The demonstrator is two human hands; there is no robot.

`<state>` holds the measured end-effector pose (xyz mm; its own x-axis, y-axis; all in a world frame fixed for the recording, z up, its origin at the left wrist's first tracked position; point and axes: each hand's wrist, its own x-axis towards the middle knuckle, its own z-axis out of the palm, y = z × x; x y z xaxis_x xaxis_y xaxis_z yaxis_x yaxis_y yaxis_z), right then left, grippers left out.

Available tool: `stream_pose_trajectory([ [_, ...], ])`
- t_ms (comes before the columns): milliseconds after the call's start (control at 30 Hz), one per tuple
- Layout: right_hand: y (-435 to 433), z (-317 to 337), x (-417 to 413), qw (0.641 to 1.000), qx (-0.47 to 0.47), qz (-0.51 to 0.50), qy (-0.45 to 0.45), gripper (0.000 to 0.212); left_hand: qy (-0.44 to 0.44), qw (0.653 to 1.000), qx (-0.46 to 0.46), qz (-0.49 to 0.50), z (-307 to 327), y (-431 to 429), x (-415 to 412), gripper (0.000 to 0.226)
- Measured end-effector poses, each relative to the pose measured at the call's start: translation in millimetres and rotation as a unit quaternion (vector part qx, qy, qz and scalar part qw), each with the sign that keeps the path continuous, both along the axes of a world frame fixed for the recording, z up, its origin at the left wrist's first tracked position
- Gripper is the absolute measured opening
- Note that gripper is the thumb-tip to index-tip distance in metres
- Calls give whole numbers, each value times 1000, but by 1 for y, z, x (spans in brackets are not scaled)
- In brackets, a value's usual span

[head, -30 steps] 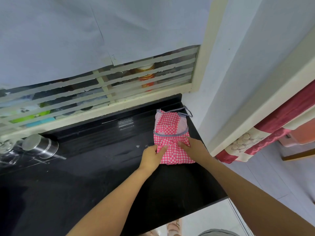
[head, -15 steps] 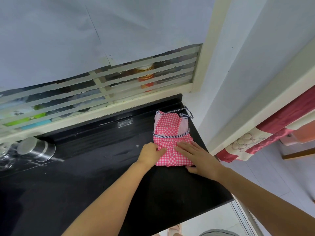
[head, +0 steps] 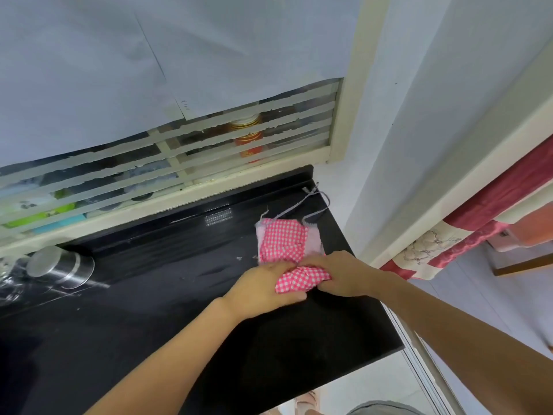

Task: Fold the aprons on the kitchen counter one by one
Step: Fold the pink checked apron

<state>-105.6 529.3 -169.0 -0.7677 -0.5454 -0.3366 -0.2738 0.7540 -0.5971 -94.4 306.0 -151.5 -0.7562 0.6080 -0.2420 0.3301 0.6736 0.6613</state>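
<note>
One apron (head: 281, 241), pink-and-white gingham with a paler lining showing at its sides, is kept at the far right corner of the black kitchen counter (head: 179, 310), close beside the wall. Its far half is laid flat on the counter. Its near end is gathered into a puffed roll and appears to be raised a little off the surface. Beyond the far edge, striped ties (head: 312, 202) are trailed loose.

The left side of the roll is gripped by the left hand (head: 263, 290), fingers curled round the cloth. The right side is gripped by the right hand (head: 347, 277), fingers closed over it.

Step in hand, as judged: a further fold, near end over far half, is begun but not yet laid.

Next move, as judged: the roll is to be carried away from the body, squared with the far edge and pressed flat. The ties will likely need to be tucked in so that a tidy packet is formed.

Other aprons are not seen. Also noted: a steel canister (head: 59, 266), well apart at the left.
</note>
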Motion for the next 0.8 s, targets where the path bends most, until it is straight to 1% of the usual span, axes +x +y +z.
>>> stream_pose_trajectory([
  [33,2,0,0,999,-6,-7,-46,42,-39,999,2,-6,2,-3,5,46],
  [67,6,-4,0,995,-24,-27,-90,41,-79,997,23,5,-1,-7,9,34],
  [100,8,-5,-1,988,-52,-63,-133,43,-125,989,62,42,-1,-9,11,21],
  [133,9,-6,-2,975,-89,-107,-173,50,-179,973,100,104,-4,-12,10,13],
  [200,6,-9,-4,942,-159,-196,-221,66,-286,919,149,226,-15,-15,5,16],
  [233,1,-7,-4,935,-166,-224,-220,65,-315,896,165,266,-20,-15,2,20],
  [267,-4,-8,-5,936,-151,-244,-202,62,-320,885,169,294,-24,-13,-2,22],
  [300,-10,-11,-6,942,-124,-261,-172,60,-295,888,163,313,-28,-12,-5,23],
  [367,-19,-15,-9,947,-65,-288,-127,61,-205,905,124,353,-33,-11,-9,23],
  [433,-27,-19,-13,947,-8,-300,-111,64,-112,914,81,381,-34,-11,-12,26],
  [467,-29,-20,-16,946,22,-305,-107,64,-37,926,50,371,-33,-10,-12,29],
  [500,-31,-22,-20,945,45,-309,-101,63,65,938,23,339,-32,-8,-11,34],
  [533,-33,-23,-24,942,60,-316,-100,62,161,944,6,287,-30,-4,-9,38],
  [567,-34,-23,-28,940,65,-320,-97,60,229,947,-8,223,-29,2,-5,45],
  [600,-35,-24,-32,939,66,-324,-97,58,260,952,-37,156,-31,9,1,53],
  [633,-36,-24,-35,938,66,-325,-100,57,265,956,-75,97,-34,15,7,60],
  [667,-37,-24,-37,937,70,-326,-107,57,256,958,-117,59,-40,21,13,68],
  [733,-40,-23,-39,933,78,-330,-119,58,226,952,-199,46,-49,29,19,82],
  [800,-41,-22,-40,928,77,-340,-130,60,223,939,-257,55,-53,36,11,84],
])
